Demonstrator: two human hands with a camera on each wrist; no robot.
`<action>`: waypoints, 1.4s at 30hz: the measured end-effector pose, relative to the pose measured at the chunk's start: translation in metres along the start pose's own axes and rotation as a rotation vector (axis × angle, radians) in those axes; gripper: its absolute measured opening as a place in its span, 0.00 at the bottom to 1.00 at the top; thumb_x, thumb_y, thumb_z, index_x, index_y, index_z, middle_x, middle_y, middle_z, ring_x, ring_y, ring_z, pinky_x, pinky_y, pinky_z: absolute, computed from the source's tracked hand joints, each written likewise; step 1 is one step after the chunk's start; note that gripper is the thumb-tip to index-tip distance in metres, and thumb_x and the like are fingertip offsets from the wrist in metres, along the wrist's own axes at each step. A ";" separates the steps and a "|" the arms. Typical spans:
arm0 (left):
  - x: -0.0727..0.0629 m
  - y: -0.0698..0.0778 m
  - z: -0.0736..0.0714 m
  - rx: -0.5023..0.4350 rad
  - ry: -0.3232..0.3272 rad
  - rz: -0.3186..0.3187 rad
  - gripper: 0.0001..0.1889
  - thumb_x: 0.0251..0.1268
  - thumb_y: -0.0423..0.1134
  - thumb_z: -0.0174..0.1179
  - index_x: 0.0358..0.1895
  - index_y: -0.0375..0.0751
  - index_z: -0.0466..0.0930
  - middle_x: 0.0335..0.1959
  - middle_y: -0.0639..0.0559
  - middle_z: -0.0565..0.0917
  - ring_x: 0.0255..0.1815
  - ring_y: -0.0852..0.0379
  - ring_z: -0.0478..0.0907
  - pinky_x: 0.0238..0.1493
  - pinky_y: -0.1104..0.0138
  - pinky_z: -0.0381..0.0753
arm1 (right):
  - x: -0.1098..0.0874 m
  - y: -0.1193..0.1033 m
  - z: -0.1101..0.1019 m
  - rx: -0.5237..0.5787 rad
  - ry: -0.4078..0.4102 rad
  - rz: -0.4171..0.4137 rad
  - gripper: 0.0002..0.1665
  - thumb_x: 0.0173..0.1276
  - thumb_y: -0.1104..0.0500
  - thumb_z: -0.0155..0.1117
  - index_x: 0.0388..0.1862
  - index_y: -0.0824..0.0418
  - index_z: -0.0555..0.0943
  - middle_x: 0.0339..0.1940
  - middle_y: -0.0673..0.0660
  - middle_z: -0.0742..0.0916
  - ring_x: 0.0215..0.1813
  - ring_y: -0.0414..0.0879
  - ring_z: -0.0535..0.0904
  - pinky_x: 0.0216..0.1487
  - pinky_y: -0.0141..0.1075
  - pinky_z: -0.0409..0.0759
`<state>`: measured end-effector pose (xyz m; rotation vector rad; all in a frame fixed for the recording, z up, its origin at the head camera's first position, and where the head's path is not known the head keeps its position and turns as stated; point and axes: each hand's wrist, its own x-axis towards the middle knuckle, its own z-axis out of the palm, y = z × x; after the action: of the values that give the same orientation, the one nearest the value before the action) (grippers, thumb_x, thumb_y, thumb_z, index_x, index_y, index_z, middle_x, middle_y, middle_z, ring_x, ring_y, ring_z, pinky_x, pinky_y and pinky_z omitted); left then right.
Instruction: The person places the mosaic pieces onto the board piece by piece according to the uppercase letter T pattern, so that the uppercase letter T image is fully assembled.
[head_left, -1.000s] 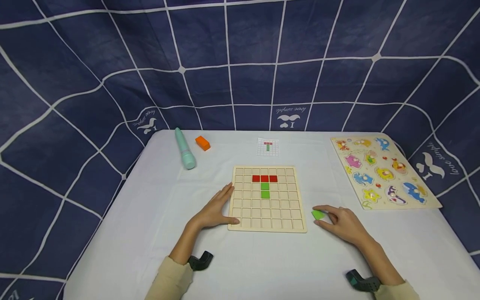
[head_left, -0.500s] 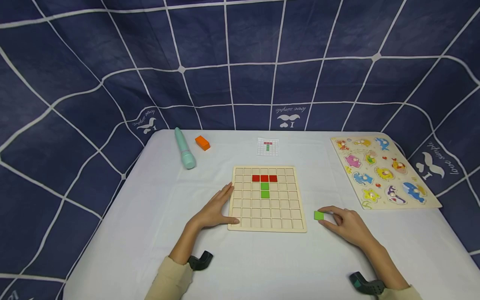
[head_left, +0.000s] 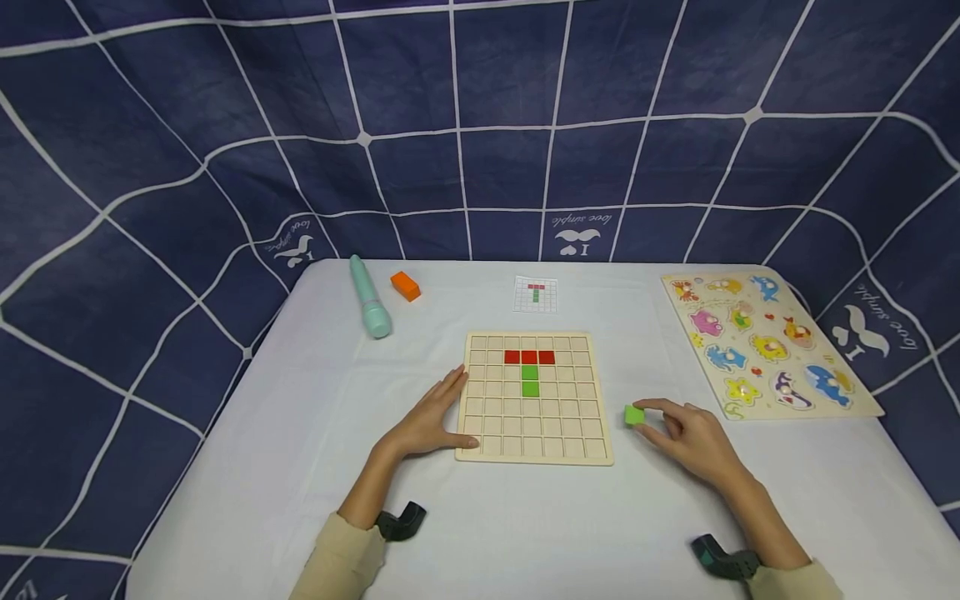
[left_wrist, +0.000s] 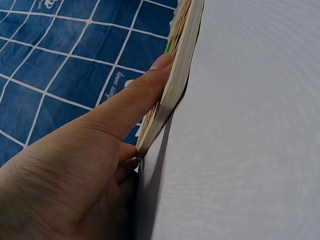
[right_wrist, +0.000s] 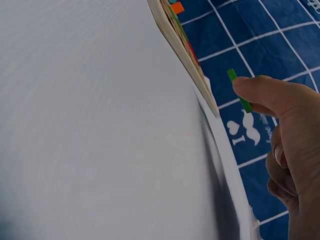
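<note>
In the head view, a wooden grid board (head_left: 495, 423) lies on the table, with three red squares in a row and two green squares below the middle one. My left hand (head_left: 426, 421) rests at its left side, fairly straight fingers touching the edge and thumb over the front corner; the left wrist view has the thumb (left_wrist: 135, 95) lying along the board's edge. To the right of the board, my right hand (head_left: 693, 442) pinches a small green block (head_left: 633, 415) between thumb and fingertips. The right wrist view shows this green block (right_wrist: 245, 104) edge-on, clear of the board.
A small pattern card (head_left: 536, 295) lies behind the board. A teal stick-like object (head_left: 370, 297) and an orange block (head_left: 406, 287) lie at the back left. An animal peg puzzle (head_left: 772, 346) lies on the right. Dark blue gridded cloth (head_left: 502, 167) hangs behind the white table.
The green block has turned in my right fingers, then shifted slightly away from me and to the left with the hand. My left hand and the board look unmoved.
</note>
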<state>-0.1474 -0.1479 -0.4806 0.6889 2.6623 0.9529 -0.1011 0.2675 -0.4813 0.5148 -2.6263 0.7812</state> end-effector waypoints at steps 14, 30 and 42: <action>-0.001 0.002 -0.001 -0.022 0.017 0.021 0.60 0.39 0.59 0.71 0.73 0.38 0.44 0.75 0.51 0.42 0.73 0.54 0.37 0.68 0.52 0.44 | 0.042 -0.040 0.040 0.029 -0.073 -0.140 0.18 0.50 0.47 0.73 0.42 0.47 0.83 0.10 0.35 0.62 0.17 0.33 0.55 0.19 0.28 0.55; 0.002 -0.001 0.002 0.000 0.005 -0.015 0.61 0.38 0.63 0.70 0.73 0.41 0.43 0.75 0.55 0.41 0.73 0.57 0.37 0.68 0.54 0.46 | 0.070 -0.070 0.081 0.081 -0.116 -0.212 0.16 0.55 0.44 0.68 0.42 0.47 0.84 0.10 0.35 0.64 0.17 0.33 0.57 0.23 0.29 0.58; 0.003 -0.002 0.003 -0.001 0.010 -0.005 0.61 0.38 0.63 0.69 0.73 0.41 0.43 0.75 0.55 0.41 0.73 0.58 0.36 0.68 0.54 0.46 | 0.070 -0.070 0.090 0.055 -0.150 -0.201 0.18 0.55 0.45 0.69 0.44 0.48 0.83 0.10 0.36 0.63 0.17 0.32 0.57 0.27 0.31 0.64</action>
<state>-0.1492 -0.1459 -0.4842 0.6793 2.6706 0.9584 -0.1517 0.1440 -0.4905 0.8684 -2.6390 0.7796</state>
